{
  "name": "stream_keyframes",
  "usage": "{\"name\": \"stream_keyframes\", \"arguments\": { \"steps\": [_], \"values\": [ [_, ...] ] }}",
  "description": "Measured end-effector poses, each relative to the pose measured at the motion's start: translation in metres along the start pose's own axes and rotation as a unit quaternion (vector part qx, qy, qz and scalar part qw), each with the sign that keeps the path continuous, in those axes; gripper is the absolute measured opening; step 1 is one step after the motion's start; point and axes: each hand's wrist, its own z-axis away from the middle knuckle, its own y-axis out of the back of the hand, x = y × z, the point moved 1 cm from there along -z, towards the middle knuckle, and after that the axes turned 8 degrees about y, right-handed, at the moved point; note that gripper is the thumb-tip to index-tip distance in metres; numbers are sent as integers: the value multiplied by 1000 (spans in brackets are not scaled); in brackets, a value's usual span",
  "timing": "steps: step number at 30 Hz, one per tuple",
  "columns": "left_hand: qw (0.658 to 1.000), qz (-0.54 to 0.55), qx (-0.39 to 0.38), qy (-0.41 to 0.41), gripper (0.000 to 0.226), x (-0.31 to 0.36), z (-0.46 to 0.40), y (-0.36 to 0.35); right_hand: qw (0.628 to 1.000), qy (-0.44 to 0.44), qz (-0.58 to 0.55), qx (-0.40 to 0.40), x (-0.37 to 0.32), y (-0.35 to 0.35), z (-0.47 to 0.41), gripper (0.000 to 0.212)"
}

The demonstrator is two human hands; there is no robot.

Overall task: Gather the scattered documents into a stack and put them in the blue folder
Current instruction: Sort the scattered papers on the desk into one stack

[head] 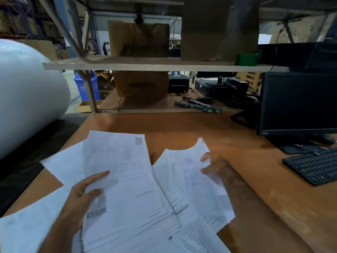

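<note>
Bare table [182, 128] past the papers [127, 179] gives room; roll [27, 97] crowds the left, monitor [299, 103] and keyboard [313, 165] block the right, shelf [145, 65] hangs low overhead.

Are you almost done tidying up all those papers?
Not yet. Done: a thick pile of papers is gathered, held by the left hand. In hand: the right hand pinches a loose sheet to add. Left: more sheets lie spread on the desk, and no blue folder is in view.
</note>
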Motion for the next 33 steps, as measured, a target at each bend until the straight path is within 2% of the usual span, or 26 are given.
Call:
{"name": "stream_keyframes", "arguments": {
  "steps": [1, 2, 6, 7, 9, 11, 14, 15, 17, 19, 20, 22, 24, 26, 29, 31, 33],
  "values": [
    [1000, 2, 1, 3, 46, 0, 0, 0, 999, 7, -33, 8, 0, 1, -3, 23],
    [1000, 3, 2, 7, 46, 0, 1, -1, 998, 31, -58, 23, -3, 6, -5, 22],
    [1000, 13, 7, 27, 45, 1, -1, -1, 960, 191, -196, 57, -42, 46, -3, 26],
    [999, 14, 5, 33, 45, -1, -3, 1, 940, 197, -273, 60, -54, 54, 0, 26],
    [999, 12, 8, 38, 45, -3, -5, 3, 875, 159, -454, 48, -71, 58, 3, 25],
    [999, 1, 13, 31, 42, -2, -4, 3, 825, 129, -549, 18, -82, 49, 8, 34],
    [999, -46, 14, 25, 36, 2, -2, 2, 818, 112, -562, -51, -92, 19, 24, 51],
    [998, -55, 12, 22, 34, 1, -2, 5, 825, 112, -550, -63, -94, 4, 29, 51],
    [997, -76, -6, 17, 33, 5, -1, 7, 868, 137, -473, -72, -99, -27, 40, 56],
    [998, -52, 11, 36, 38, 12, -2, 4, 927, 202, -304, -88, -101, -61, 41, 72],
    [998, -16, 40, 43, 40, 17, -2, 2, 944, 240, -205, -100, -103, -77, 40, 79],
    [995, 15, 89, 32, 53, 22, -1, -3, 947, 294, -78, -105, -110, -96, 44, 83],
    [997, -56, 60, -2, 73, 20, 2, -5, 947, 304, -41, -99, -114, -99, 49, 84],
    [992, -123, 24, -18, 71, 14, 4, -4, 944, 312, -41, -101, -109, -94, 51, 88],
    [990, -143, -2, 10, 73, 6, -3, -1, 961, 261, -57, -75, -81, -74, 43, 90],
    [989, -147, -15, -12, 58, 0, -7, -1, 980, 172, 74, -66, -47, -50, 36, 93],
    [989, -143, -9, -34, 47, -6, -8, 2, 975, 69, 187, -96, -11, -24, 38, 111]
  ]
}}
